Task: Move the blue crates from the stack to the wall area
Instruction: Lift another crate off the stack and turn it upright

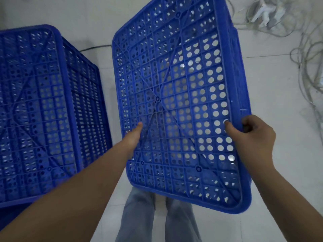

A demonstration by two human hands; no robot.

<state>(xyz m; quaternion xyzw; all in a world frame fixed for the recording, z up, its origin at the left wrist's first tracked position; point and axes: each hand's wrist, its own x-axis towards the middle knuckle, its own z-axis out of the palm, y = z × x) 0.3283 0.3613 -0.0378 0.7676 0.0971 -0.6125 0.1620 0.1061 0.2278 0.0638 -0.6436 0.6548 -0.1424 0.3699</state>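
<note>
Sitting on the left is the stack of blue crates (40, 109), upside down so you see the perforated bottom. Next over, the left hand (132, 138) grips the near left edge of the lifted crate (174, 102), thumb on top, other fingers hidden underneath. That crate's held up over the pale floor (279, 119). The right hand (251, 135) has fingers curled round its right rim. Tangled cables (297, 32) lie far right.

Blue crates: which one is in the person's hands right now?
The right-hand crate, gripped by the left hand and right hand. The left crate goes untouched.
</note>
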